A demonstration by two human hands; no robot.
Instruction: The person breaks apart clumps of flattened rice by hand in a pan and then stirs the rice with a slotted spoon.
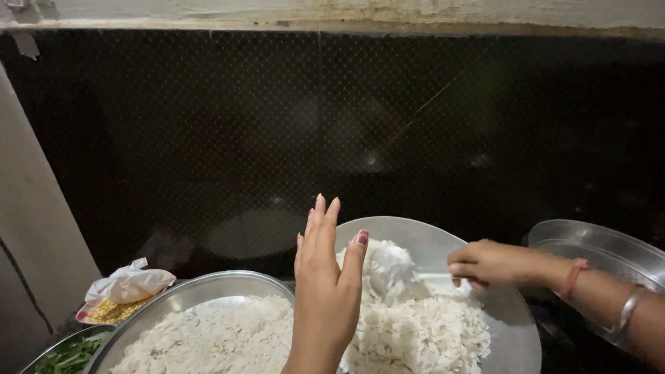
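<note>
- Dark mesh window screen (346, 138) is backing the counter.
- Left hand (325, 291) is hovering flat, fingers spread wide, empty.
- Right hand (485, 263) is gripping a ladle (388, 266), scooping flattened rice (415, 332) on the steel plate (512, 325).
- Transfer appears underway; next, a steady lift.

dark mesh window (208, 138) | packet of yellow grains (118, 298) | chopped greens (69, 354) | empty steel vessel (609, 253), right

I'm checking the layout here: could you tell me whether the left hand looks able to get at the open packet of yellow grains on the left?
Probably yes. The left hand is raised and open, holding nothing, and the packet of yellow grains lies beyond the bowl rim, with nothing visibly standing between them.
</note>
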